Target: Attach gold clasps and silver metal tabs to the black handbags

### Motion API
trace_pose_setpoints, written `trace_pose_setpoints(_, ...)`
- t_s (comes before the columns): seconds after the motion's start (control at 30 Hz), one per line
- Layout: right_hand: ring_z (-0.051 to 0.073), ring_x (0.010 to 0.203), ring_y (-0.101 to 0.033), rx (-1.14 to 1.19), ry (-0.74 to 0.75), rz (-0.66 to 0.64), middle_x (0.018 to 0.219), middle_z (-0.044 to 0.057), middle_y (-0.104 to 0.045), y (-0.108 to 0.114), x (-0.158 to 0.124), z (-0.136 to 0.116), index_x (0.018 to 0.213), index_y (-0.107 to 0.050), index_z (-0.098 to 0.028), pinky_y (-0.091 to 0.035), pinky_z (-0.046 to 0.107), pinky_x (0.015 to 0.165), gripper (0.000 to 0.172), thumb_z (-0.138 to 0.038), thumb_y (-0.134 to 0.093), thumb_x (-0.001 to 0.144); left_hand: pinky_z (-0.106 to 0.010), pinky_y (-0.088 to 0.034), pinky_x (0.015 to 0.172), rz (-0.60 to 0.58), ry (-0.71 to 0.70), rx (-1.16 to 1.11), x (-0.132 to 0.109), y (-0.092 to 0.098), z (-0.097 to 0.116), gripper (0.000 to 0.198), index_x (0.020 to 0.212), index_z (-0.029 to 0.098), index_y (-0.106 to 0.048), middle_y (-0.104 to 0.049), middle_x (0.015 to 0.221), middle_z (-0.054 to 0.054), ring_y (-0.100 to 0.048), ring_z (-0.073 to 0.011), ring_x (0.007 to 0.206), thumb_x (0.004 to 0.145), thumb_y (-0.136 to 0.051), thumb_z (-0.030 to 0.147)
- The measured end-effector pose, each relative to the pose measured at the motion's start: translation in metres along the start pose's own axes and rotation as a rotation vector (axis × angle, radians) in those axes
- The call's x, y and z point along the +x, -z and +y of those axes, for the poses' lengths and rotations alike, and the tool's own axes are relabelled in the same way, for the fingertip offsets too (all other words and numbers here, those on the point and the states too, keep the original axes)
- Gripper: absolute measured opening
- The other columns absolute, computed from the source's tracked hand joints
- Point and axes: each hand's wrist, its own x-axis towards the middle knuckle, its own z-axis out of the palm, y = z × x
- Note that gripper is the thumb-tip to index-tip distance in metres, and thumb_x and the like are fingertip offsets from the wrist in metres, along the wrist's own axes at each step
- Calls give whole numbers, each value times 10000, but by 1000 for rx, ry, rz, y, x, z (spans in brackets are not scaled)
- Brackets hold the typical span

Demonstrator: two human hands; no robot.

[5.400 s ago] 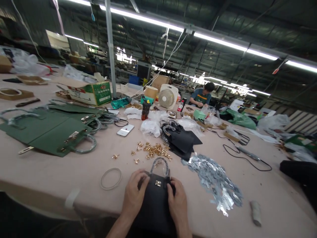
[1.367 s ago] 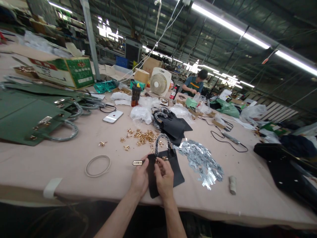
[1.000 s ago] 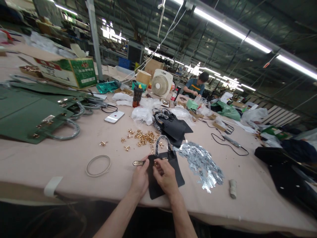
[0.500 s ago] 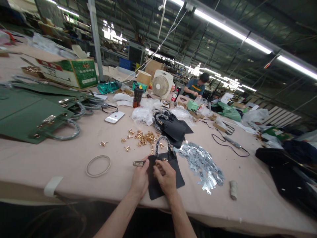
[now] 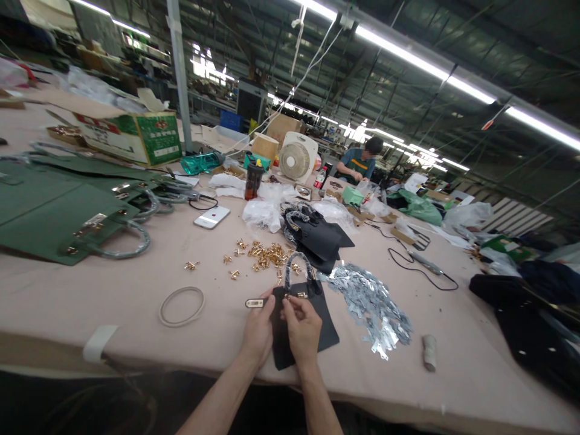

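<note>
A small black handbag panel (image 5: 327,323) with a plastic-wrapped handle (image 5: 299,258) lies at the table's front edge. My left hand (image 5: 258,331) is closed on its left edge, thumb on top. A short tab with a gold plate (image 5: 255,303) sticks out left beside that thumb. My right hand (image 5: 302,329) rests over the panel, its fingertips pinched together by the gold hardware under the handle; what they hold is too small to make out. Loose gold fittings (image 5: 268,255) are heaped behind the panel, and thin silver metal plates (image 5: 369,299) are spread to its right.
More black bag panels (image 5: 312,238) lie stacked behind. Green handbags (image 5: 49,211) cover the left side, near a phone (image 5: 212,217) and a ring (image 5: 182,307). A thread roll (image 5: 429,352) and a corded tool (image 5: 425,261) lie right. A fan (image 5: 298,157) and a co-worker (image 5: 357,160) are farther back.
My right fingers have tilted up slightly at the hardware. The gold-plated tab has turned a little and catches more light. My left hand keeps its grip on the panel.
</note>
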Motion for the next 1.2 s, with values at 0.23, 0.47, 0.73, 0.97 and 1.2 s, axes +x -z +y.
trace_pose_setpoints(0.23,181,756,-714,-237,190,1,905,72,-740,-4,-1,-5,1016,-779,-196,-597,281,694,242,-381,-624,993,-422,-451,1133,3,-49,61,2,3,-3,382,1157,163,-747,-766,1186,-109,-673,-270,1194,835,-812,358)
trace_pose_setpoints(0.47,220,872,-704,-412,313,-14,942,102,-732,-5,-6,-8,1079,-787,-201,-564,335,833,274,-313,-542,1031,-398,-409,1169,10,-83,81,1,7,-4,374,1159,162,-752,-756,1231,-114,-656,-262,1224,839,-809,347)
trace_pose_setpoints(0.73,220,808,-701,-312,185,-39,927,81,-743,2,-7,-6,1056,-813,-240,-567,323,766,285,-409,-590,1005,-373,-507,1040,9,-46,114,0,3,-3,389,1093,166,-770,-792,1098,-104,-715,-262,1088,786,-857,388)
trace_pose_setpoints(0.97,154,530,-557,-55,22,37,642,-5,-622,28,8,-25,1185,-752,-179,-483,254,518,431,-525,-575,999,-473,-500,1048,21,-35,603,-4,12,16,482,1129,147,-764,-789,1124,-148,-714,-356,1102,816,-763,513)
trace_pose_setpoints(1.2,188,989,-704,-580,312,-448,1056,43,-776,19,90,-58,1038,-803,-256,-511,268,906,201,-264,-614,970,-453,-338,1235,1,-77,1039,-7,22,26,568,1312,129,-680,-656,1429,-155,-538,-321,1411,914,-533,506)
